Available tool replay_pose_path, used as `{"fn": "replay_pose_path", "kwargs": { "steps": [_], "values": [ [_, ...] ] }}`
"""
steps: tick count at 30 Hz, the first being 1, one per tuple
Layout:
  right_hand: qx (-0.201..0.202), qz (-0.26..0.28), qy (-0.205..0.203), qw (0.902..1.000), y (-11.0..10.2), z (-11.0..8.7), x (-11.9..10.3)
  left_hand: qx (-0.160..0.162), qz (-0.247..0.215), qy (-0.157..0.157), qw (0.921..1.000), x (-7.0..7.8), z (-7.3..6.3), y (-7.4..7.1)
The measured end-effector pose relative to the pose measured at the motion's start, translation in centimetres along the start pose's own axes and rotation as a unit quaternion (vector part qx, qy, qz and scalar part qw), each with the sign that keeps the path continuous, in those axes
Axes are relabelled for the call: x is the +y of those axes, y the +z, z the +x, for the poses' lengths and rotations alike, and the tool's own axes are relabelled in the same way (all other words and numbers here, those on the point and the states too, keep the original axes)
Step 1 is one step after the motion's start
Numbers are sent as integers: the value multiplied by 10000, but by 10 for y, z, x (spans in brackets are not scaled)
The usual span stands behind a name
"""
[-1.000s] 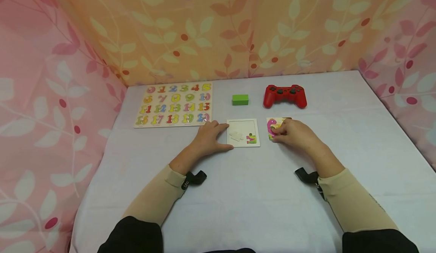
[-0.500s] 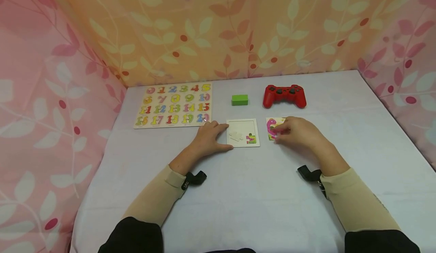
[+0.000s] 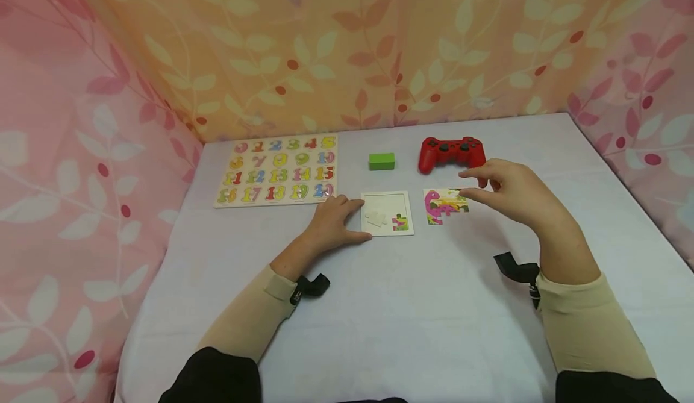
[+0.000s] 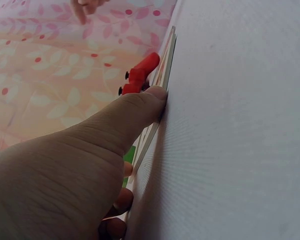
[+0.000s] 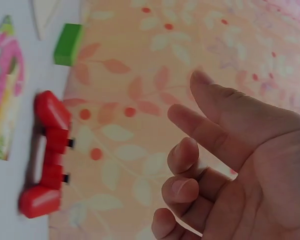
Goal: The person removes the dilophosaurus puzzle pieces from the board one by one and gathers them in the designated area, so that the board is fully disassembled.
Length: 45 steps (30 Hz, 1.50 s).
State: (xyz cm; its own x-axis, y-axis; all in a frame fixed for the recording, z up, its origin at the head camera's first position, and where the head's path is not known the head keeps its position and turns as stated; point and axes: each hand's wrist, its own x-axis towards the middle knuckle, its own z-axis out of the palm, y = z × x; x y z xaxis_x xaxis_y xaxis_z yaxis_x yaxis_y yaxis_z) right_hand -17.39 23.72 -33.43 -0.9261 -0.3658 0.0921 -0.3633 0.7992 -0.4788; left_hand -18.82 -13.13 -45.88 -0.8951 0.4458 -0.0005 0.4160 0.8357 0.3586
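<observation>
A white puzzle tray (image 3: 385, 203) lies flat on the table, its left side held between the thumb and index finger of my left hand (image 3: 332, 222). Inside the tray are a colourful jigsaw piece (image 3: 400, 223) at lower right and a pale, blank-faced piece (image 3: 376, 218) at lower left. Right of the tray lie joined jigsaw pieces (image 3: 434, 205) with a pink dinosaur picture, notched at the lower right. My right hand (image 3: 515, 195) hovers beyond their right side, fingers loosely bent and apart. The right wrist view shows nothing in this hand (image 5: 230, 145).
A number board (image 3: 276, 171) lies at back left. Behind the tray stands a green block (image 3: 382, 161). The red game controller (image 3: 451, 153) sits at back right, partly covered by my right hand. Patterned cloth (image 3: 347, 47) walls the table's back and sides.
My right hand has left the dinosaur pieces, rising and moving right, so more of them shows. My left hand and the tray have stayed in place.
</observation>
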Motion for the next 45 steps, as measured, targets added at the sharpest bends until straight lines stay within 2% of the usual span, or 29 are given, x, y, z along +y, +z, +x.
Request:
{"fn": "replay_pose_path", "kwargs": {
  "steps": [5,10,16,21,25,31,35,41,45],
  "values": [
    [317,156,-82,9993,-18,-13,-10,-16,-18,-1,10000,0,-1,3],
    [564,177,-318,9977,-28,-17,-24,-9,-2,-58,10000,-2,-1,4],
    [780,375,-922,9920,-25,-15,-49,14,-28,-38,10000,-2,-2,6],
    [653,644,-1054,9902,-12,-8,-65,6,-68,-9,10000,-2,-1,6],
    [410,938,-972,9900,6,4,-69,0,-18,-12,10000,-2,-1,5],
    [-346,982,-890,9906,39,29,-70,14,32,-79,10000,-2,0,3],
    [-858,813,-750,9901,63,43,-65,27,20,-72,10000,-2,0,2],
    [-1534,425,-324,9867,93,55,-59,50,35,8,10000,-1,1,0],
    [-1666,164,-494,9847,112,61,-55,50,47,19,10000,-1,1,0]
  ]
}}
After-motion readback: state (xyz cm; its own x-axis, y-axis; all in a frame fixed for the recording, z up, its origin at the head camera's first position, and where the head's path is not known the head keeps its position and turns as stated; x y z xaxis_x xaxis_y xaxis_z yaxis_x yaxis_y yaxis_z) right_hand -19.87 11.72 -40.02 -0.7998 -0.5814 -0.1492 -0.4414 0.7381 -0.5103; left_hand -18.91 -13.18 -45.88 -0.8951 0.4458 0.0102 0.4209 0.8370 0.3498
